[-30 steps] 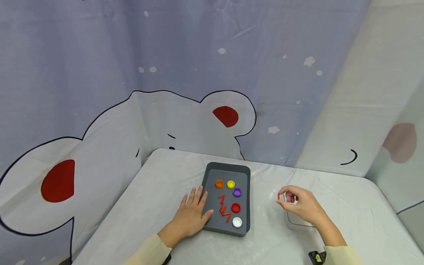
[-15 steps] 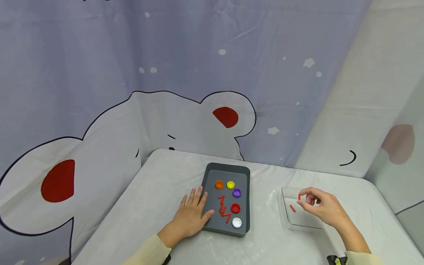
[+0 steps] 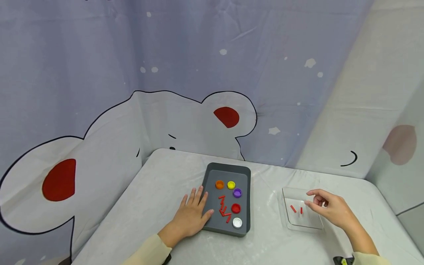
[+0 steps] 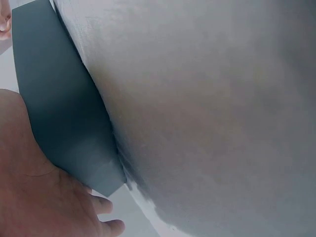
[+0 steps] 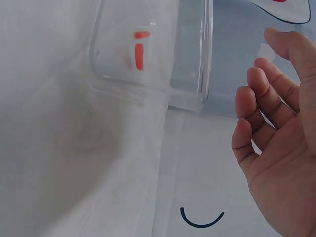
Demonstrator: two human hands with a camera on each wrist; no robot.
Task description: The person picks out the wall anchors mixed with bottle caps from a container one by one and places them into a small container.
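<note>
My right hand (image 3: 331, 209) hovers over the right side of a clear plastic box (image 3: 306, 227), thumb and forefinger apart with nothing between them. Two short red sticks (image 3: 293, 208) show inside the box, one slanted, the other (image 3: 301, 210) nearer my fingertips; the right wrist view also shows both through the clear wall (image 5: 205, 54). Spread and straight, the fingers of my left hand (image 3: 188, 217) rest along the left edge of a dark grey tray (image 3: 225, 174). Several more red sticks (image 3: 228, 219) lie loosely in the tray's middle.
The tray also holds small round caps: orange (image 3: 220, 184), yellow (image 3: 231, 185), purple (image 3: 237, 193), red (image 3: 236, 208) and white (image 3: 237, 222). A pale cloth covers the table (image 3: 265, 235). Behind it hangs a printed curtain (image 3: 185, 48).
My right hand moved right, from beside the box to above it, and let go of the red stick it was pinching. That stick now shows in the box. My left hand stays put.
</note>
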